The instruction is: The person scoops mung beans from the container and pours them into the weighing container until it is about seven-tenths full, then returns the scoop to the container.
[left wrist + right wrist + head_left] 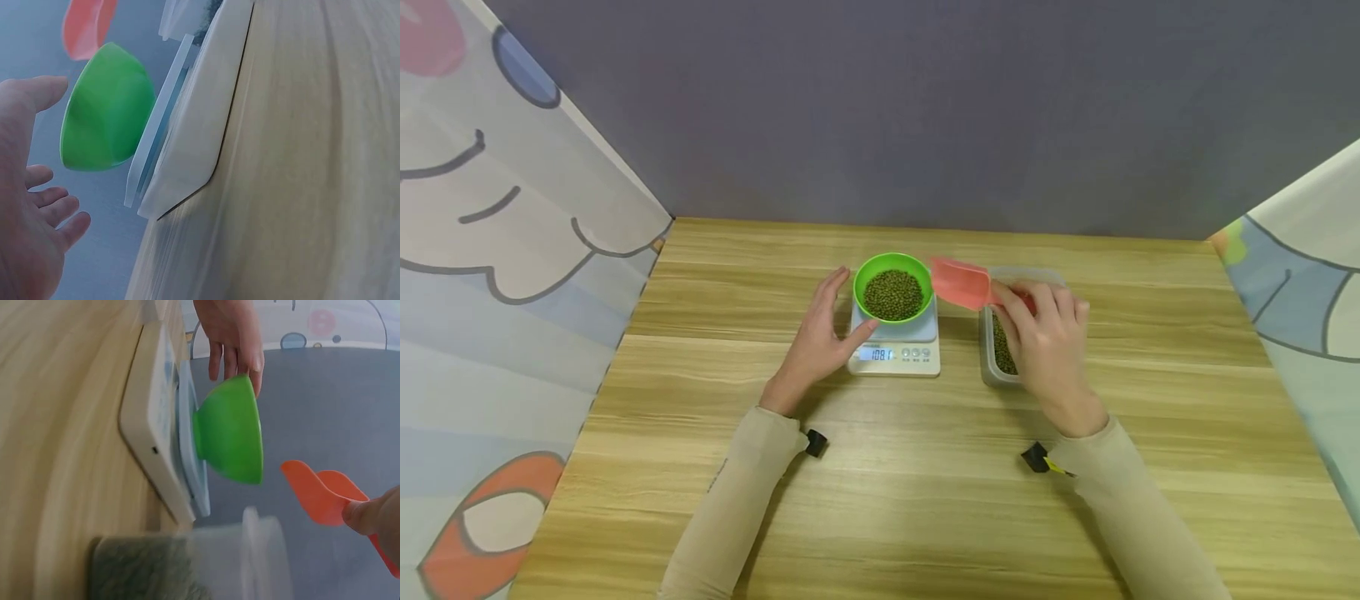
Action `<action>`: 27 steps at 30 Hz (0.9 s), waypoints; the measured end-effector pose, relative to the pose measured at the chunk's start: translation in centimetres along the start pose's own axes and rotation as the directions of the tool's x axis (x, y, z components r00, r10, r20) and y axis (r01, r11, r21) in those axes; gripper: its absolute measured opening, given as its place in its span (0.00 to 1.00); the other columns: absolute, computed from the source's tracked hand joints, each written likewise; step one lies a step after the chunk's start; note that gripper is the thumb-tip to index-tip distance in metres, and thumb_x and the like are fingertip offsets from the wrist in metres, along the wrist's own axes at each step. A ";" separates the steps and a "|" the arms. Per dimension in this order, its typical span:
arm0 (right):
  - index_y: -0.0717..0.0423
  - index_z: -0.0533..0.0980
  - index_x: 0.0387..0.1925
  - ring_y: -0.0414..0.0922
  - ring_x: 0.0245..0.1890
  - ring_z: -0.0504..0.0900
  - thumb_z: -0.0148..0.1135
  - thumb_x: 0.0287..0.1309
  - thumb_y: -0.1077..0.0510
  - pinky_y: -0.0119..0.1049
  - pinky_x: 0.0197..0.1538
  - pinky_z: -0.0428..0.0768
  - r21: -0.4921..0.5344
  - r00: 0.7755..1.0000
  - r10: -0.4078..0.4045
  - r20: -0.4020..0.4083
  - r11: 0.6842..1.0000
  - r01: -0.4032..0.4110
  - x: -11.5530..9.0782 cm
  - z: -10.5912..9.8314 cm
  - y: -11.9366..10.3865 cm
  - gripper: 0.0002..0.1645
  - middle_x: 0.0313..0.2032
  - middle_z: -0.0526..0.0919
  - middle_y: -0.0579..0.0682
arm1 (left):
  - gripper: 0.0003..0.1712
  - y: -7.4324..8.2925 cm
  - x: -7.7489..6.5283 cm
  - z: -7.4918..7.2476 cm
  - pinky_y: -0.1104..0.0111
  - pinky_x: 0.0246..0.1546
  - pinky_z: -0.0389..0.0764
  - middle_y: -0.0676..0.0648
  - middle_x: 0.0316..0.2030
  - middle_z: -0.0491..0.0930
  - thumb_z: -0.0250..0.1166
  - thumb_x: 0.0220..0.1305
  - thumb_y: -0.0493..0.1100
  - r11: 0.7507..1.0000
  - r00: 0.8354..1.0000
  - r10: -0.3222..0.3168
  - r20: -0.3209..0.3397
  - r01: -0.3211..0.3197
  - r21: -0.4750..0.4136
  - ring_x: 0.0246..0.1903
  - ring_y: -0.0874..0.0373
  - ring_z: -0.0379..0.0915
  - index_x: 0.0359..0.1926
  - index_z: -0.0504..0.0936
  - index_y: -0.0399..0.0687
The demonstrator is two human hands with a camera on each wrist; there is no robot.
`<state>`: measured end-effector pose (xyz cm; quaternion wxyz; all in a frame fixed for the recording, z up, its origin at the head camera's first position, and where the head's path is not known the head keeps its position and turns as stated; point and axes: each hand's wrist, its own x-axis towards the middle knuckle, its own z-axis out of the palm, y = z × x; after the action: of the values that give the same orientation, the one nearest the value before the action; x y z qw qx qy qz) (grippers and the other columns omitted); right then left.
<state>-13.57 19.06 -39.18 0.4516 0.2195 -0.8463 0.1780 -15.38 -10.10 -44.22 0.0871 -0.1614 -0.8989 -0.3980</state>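
A green bowl [859, 287] holding mung beans [892, 295] stands on a white kitchen scale [895, 367], whose display [876, 354] reads 108.1. Beside the bowl's left side is my left hand [822, 337], its thumb and fingers spread around it; in the left wrist view the fingers lie apart from the bowl. My right hand [1049, 346] grips a red scoop [961, 283] by its handle, above a clear plastic container [992, 373]. The scoop's mouth points at the bowl, a little right of its rim. No beans are visible in the scoop.
The container, right of the scale, holds more mung beans [1004, 350] and is partly hidden by my right hand. A wooden table [910, 500] bears everything. Behind it rises a grey wall panel [925, 117], with printed cloth [550, 250] at the left side.
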 end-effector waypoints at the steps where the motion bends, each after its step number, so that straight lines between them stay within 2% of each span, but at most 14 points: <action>1: 0.55 0.84 0.40 0.57 0.33 0.71 0.70 0.46 0.58 0.53 0.30 0.60 0.011 1.000 0.014 -0.007 1.000 -0.014 -0.3 -0.1 0.2 0.15 0.35 0.81 0.58 | 0.51 0.0 0.0 0.0 0.49 0.66 0.57 0.42 0.72 0.51 0.60 0.58 0.64 1.000 1.000 -0.005 0.002 0.005 0.001 0.69 0.53 0.46 0.72 0.51 0.42; 6: 0.58 0.84 0.38 0.58 0.31 0.67 0.72 0.41 0.61 0.54 0.29 0.56 0.055 0.996 0.092 -0.011 0.994 -0.091 -1.6 -1.0 1.4 0.17 0.34 0.80 0.60 | 0.52 -0.2 -0.1 -0.1 0.49 0.66 0.57 0.42 0.72 0.50 0.60 0.58 0.64 1.000 1.000 -0.012 0.005 0.012 0.001 0.69 0.53 0.45 0.73 0.51 0.42; 16: 0.62 0.84 0.34 0.60 0.30 0.67 0.74 0.34 0.67 0.53 0.31 0.54 0.076 0.977 0.211 -0.017 0.975 -0.209 -3.7 -2.9 3.6 0.17 0.32 0.78 0.62 | 0.52 -0.7 -0.6 -0.3 0.50 0.65 0.61 0.41 0.72 0.50 0.60 0.58 0.64 0.999 1.000 -0.029 0.008 0.029 -0.015 0.69 0.53 0.45 0.73 0.50 0.42; 21: 0.64 0.84 0.33 0.61 0.31 0.67 0.75 0.32 0.68 0.50 0.32 0.54 0.072 0.969 0.246 -0.009 0.967 -0.245 -5.0 -3.6 4.5 0.18 0.32 0.79 0.63 | 0.52 -0.8 -0.8 -0.5 0.52 0.65 0.62 0.43 0.72 0.50 0.60 0.58 0.64 1.000 1.000 -0.025 0.006 0.025 -0.012 0.68 0.53 0.47 0.73 0.50 0.42; 27: 0.65 0.83 0.35 0.61 0.32 0.67 0.75 0.35 0.66 0.51 0.32 0.56 0.049 0.967 0.252 0.048 0.966 -0.254 -6.1 -4.2 5.3 0.18 0.34 0.79 0.63 | 0.52 -1.1 -0.9 -0.5 0.52 0.65 0.62 0.45 0.72 0.50 0.60 0.58 0.64 0.999 0.999 -0.036 0.007 0.036 0.006 0.68 0.53 0.48 0.73 0.50 0.43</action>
<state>-10.49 26.88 -42.60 0.4016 0.1254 -0.8713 0.2528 -14.88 -11.39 -44.85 0.0772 -0.1465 -0.9031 -0.3962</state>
